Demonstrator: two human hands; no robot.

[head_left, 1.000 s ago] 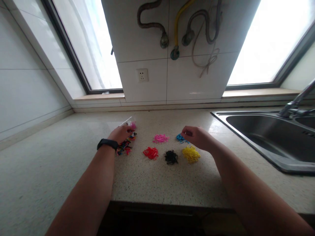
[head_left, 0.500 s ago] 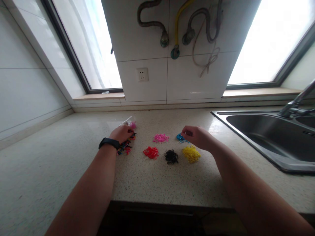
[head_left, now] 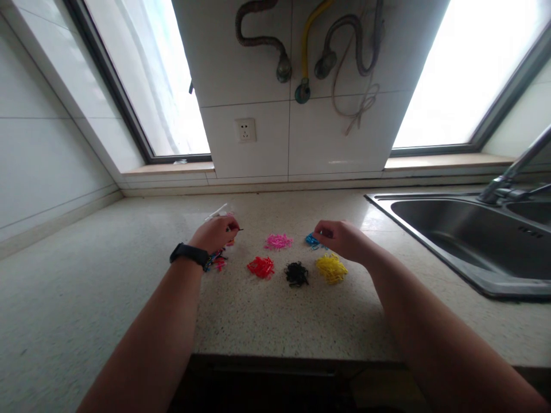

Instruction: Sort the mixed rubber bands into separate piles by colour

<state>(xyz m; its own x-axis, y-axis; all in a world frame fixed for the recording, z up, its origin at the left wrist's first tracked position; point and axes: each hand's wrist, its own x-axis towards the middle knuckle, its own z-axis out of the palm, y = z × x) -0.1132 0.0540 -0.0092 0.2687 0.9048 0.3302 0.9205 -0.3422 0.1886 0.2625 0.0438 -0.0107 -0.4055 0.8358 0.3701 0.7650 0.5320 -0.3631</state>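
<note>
My left hand, with a black band on its wrist, pinches a small black rubber band that sticks out past the fingertips. Under and beside that hand lies a mixed-colour heap of rubber bands, partly covered by it. My right hand is closed in a pinch at the edge of the blue rubber band pile; whatever its fingertips hold is hidden. Between the hands are a pink pile, a red pile and a black pile. A yellow pile sits below my right hand.
A clear plastic bag lies behind my left hand. The steel sink with its faucet is set into the counter at right. Hoses and a socket are on the tiled wall.
My left hand has risen slightly away from the mixed heap, and a black rubber band now shows at its fingertips. The right hand stays by the blue pile. The view has shifted slightly.
</note>
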